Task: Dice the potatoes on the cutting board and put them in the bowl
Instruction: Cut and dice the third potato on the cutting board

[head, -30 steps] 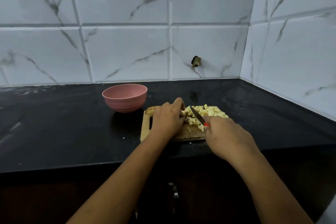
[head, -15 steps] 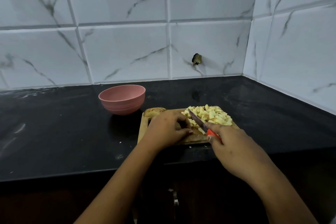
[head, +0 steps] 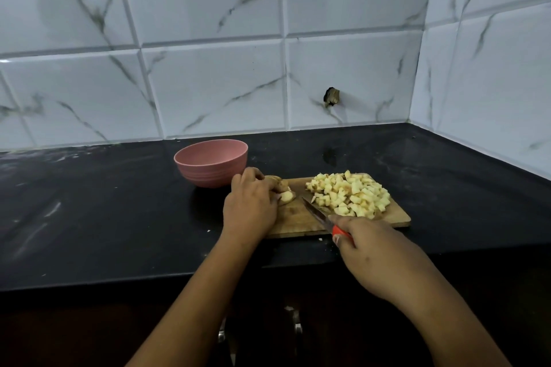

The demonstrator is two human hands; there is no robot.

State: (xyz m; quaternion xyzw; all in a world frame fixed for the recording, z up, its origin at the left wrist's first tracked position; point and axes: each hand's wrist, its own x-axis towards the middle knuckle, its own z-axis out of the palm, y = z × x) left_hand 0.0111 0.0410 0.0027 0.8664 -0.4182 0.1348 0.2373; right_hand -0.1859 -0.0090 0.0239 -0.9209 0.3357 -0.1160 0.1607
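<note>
Pale yellow potato cubes, some edged with brown skin, lie heaped on the right half of the wooden cutting board. The left hand has its fingers curled round an uncut potato chunk at the board's left end. The right hand grips a red-handled knife. The pink bowl stands just beside the board on the tabletop.

Black countertop, marble-veined wall tiles

Bare left hand and right hand
</note>
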